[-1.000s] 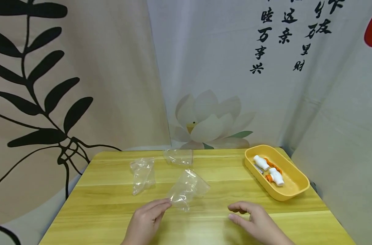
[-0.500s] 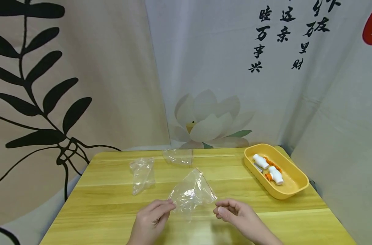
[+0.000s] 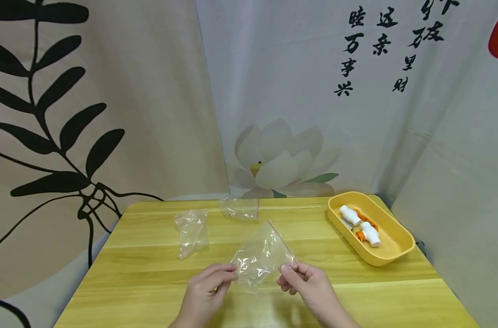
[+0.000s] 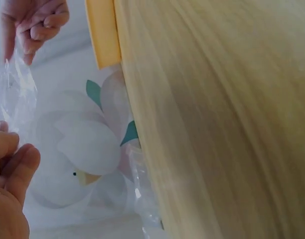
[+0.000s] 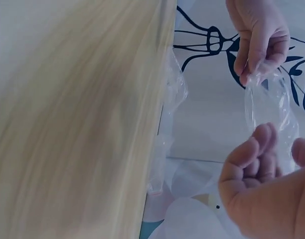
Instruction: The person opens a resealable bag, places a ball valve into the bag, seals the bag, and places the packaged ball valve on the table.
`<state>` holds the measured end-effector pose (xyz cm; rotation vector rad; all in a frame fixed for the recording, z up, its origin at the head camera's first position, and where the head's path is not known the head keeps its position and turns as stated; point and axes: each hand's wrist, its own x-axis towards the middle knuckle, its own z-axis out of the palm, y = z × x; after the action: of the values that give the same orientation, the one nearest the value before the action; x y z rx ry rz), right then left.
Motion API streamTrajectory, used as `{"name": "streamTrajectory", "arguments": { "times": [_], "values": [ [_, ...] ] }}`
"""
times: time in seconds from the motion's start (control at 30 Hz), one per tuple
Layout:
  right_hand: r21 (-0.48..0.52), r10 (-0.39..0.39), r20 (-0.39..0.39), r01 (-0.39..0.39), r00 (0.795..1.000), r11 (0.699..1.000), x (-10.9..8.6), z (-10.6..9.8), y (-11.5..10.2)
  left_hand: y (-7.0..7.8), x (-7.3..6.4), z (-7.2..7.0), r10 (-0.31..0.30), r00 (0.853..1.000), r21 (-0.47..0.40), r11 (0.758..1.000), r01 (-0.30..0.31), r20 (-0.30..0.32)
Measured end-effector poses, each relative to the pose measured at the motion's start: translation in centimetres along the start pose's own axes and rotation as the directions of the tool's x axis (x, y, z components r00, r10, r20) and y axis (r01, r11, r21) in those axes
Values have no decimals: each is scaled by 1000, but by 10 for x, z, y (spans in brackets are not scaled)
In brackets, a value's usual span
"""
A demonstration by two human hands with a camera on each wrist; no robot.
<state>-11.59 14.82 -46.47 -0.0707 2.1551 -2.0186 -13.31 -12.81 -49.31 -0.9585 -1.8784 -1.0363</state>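
Left of the yellow tray (image 3: 391, 242), I see the clear bag (image 3: 262, 255) between left hand (image 3: 209, 289) and right hand (image 3: 311, 288), fingers pinching both sides; the right, nearer the tray, seemingly holds its red edge.

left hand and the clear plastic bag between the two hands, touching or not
Touching. The right wrist view shows it plainly: the left hand pinches the clear plastic bag, with no gap between them.

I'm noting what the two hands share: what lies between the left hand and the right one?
A clear plastic bag lies between the left hand and the right hand, which both hold it by its edges; the head view shows this.
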Motion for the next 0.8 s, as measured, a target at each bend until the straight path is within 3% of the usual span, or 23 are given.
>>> {"name": "streamTrajectory", "arguments": {
  "times": [0.13,0.23,0.27,0.3,0.33,0.37,0.4,0.43,0.5,0.57,0.6,0.63,0.67,0.73,0.77,0.8],
  "values": [
    [-27,-14,-35,14,999,1000,0,7,0,0,-2,2,41,999,26,999,-40,-24],
    [-96,-144,-64,137,988,986,-3,12,3,2,-3,3,11,1000,39,999,-11,-4],
    [-151,-230,-69,218,971,964,-4,14,5,4,-3,3,-21,1000,43,999,20,19],
    [-219,-340,-69,319,938,922,-4,16,7,6,-4,3,-65,997,51,997,63,52],
    [-291,-455,-60,420,889,860,-4,18,9,9,-4,4,-124,988,56,991,119,96],
    [-366,-566,-40,515,823,775,-4,20,11,13,-5,4,-210,966,57,977,203,153],
    [-461,-662,-13,583,749,669,-3,22,13,18,-4,4,-299,928,45,954,297,222],
    [-538,-747,28,639,665,549,-2,24,15,22,-3,4,-381,876,28,920,391,296],
    [-648,-856,117,692,504,319,2,27,18,30,1,5,-509,748,-5,825,564,426],
    [-725,-897,196,675,395,139,4,30,19,37,7,7,-604,609,-44,691,722,513],
    [-754,-908,228,653,351,63,5,31,20,40,11,8,-627,566,-73,633,771,535],
    [-766,-914,255,642,314,7,6,33,21,42,14,9,-648,533,-87,588,804,543],
    [-779,-916,274,626,292,-34,6,34,21,45,17,11,-674,501,-92,546,833,543],
    [-796,-915,306,597,261,-96,5,37,23,50,23,12,-731,435,-94,459,884,525],
    [-799,-914,320,589,249,-119,5,38,24,52,24,13,-752,412,-98,426,900,515],
    [-800,-914,332,583,235,-141,5,39,25,54,25,13,-766,399,-102,406,908,505]
  ]
}}
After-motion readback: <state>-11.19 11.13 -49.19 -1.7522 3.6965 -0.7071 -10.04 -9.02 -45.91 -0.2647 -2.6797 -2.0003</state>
